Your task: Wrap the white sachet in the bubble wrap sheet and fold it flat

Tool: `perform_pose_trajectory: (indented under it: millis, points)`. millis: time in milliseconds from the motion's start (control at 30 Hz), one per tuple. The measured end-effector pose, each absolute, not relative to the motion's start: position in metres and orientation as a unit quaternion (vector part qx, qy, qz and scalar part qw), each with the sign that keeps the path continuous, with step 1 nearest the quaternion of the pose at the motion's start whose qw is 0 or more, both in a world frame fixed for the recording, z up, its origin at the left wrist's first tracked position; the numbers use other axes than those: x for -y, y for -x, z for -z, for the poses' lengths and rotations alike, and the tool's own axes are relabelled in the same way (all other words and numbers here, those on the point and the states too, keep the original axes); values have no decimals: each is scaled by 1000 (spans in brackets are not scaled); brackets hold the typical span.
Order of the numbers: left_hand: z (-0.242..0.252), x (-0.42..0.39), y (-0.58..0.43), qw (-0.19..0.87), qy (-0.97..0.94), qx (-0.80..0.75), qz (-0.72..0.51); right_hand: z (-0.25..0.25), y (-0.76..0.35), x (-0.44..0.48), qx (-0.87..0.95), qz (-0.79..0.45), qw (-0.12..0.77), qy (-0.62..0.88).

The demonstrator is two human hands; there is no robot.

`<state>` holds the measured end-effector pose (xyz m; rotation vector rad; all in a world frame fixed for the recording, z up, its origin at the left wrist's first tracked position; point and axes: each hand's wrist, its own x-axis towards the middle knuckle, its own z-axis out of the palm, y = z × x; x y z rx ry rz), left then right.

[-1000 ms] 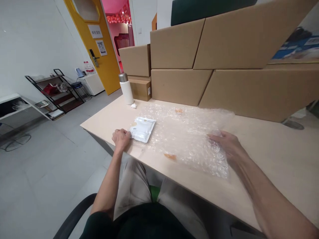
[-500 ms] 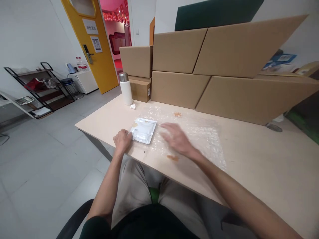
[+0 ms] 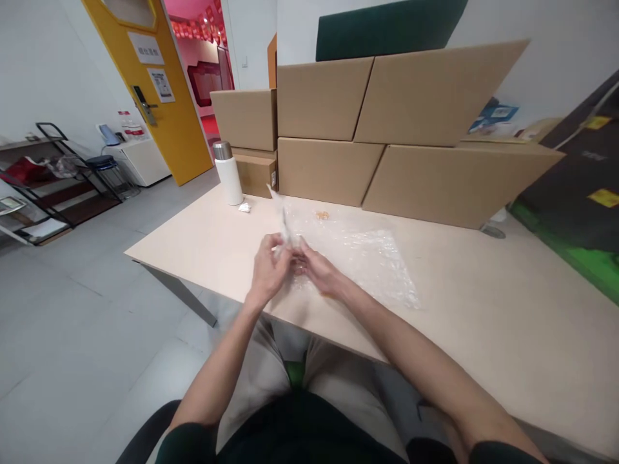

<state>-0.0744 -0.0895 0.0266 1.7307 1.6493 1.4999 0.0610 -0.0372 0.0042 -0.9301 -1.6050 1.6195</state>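
Note:
Above the near edge of the table, my left hand [image 3: 269, 267] is closed, its fingertips pinching the silvery white packet [image 3: 285, 225], which stands nearly edge-on and is blurred. My right hand [image 3: 319, 267] meets it from the right, fingers bent at the packet's lower end; what they grip is hidden. Beneath and to the right of the hands, clear bubble wrap [image 3: 382, 258] lies spread over the table, with a small orange patch [image 3: 322, 215] near its far edge. Part of the wrap is by my fingers.
A white bottle with a steel cap [image 3: 228, 177] stands at the back left of the table [image 3: 178, 238], beside a small crumpled white scrap [image 3: 244, 207]. Stacked cardboard boxes [image 3: 329, 171] line the back. A yellow door [image 3: 159, 129] is beyond.
My two hands have come together. The packet has been lifted from lying flat to nearly upright. The view has shifted, with the boxes now further left.

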Motion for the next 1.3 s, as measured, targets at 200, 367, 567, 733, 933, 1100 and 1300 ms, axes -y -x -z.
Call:
perform_pose_trajectory:
  millis: [200,367,567,733,933,1100,1300]
  points:
    - [-6,90,15,76,-762,-563,-312,-3,-104,41,410,-738,375,383]
    - [18,88,-4,-2,-805,-551,-219,1,-138,45,561,-529,412,486]
    - [13,90,6,38,-824,-532,-194,1,-123,38,741,-312,355,476]
    - [9,91,56,108,-651,-646,-384,-4,-113,31,739,-336,293,505]
    - [5,85,64,348,-512,-554,-556,-7,-125,31,613,-495,351,506]
    - [-10,87,2,312,-639,-429,-557,-12,-147,34,441,-675,430,407]
    - [-6,72,-58,256,-815,-358,-378,-6,-201,42,315,-720,493,374]
